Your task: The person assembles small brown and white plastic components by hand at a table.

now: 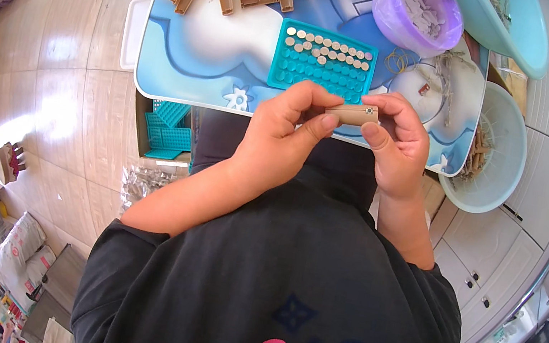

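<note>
Light-brown hollow plastic casing (351, 115) held up at the near edge of the blue-and-white printed counter (196, 53), in front of the wearer's body. Long axis runs left to right, across the line of sight, right end tipped slightly farther away. Left hand (294, 118) pinches the left end between thumb and fingers; right hand (401, 140) closes thumb and fingertips about the right end. Small dark square part (369, 111) shows on the casing's right end, so the right hand is the nearer to it. Just beyond both hands: shallow teal plastic tray (279, 63), small round silvery discs (317, 40) mostly in its far rows. Left hand nearer the bulk of the tray, right hand by its near right corner. Loose brown plastic casings (259, 0) lie well apart, far left.
</note>
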`<state>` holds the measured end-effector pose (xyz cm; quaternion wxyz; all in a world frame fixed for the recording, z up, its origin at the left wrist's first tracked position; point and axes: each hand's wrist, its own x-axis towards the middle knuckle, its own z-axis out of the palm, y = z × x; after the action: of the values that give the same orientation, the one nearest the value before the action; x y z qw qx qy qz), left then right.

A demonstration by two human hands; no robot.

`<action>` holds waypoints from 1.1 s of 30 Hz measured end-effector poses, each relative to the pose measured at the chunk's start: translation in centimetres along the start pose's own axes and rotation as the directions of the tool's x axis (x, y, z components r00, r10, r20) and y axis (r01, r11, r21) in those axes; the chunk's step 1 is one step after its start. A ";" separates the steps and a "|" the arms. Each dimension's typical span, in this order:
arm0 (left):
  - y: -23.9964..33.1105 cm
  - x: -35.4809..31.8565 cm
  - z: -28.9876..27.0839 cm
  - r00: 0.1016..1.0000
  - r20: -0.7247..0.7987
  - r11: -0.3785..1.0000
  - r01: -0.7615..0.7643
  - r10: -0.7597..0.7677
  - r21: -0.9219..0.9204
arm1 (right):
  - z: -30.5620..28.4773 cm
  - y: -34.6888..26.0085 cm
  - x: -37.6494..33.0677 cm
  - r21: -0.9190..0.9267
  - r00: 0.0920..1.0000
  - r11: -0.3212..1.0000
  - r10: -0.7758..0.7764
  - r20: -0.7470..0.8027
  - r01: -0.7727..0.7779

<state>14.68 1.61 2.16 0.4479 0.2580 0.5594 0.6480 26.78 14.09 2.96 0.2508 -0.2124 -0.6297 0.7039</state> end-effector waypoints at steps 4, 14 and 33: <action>-0.3 0.0 0.3 0.997 -0.059 0.998 -0.048 0.051 0.038 | 0.3 0.9 0.3 -0.026 0.998 0.997 -0.066 -0.011 0.066; 1.0 1.7 -1.1 0.805 0.255 0.602 0.576 -0.536 -0.554 | -0.1 0.9 1.6 0.101 0.951 0.948 0.307 -0.040 -0.302; 0.2 2.5 -1.8 0.796 0.342 0.612 0.604 -0.500 -0.511 | -5.4 -4.7 14.8 -0.938 0.974 0.265 -0.094 0.205 0.223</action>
<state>11.92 2.89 1.49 0.7276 -0.0293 0.3391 0.5956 18.91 27.81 7.23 0.1084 -0.2179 -0.9552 0.1685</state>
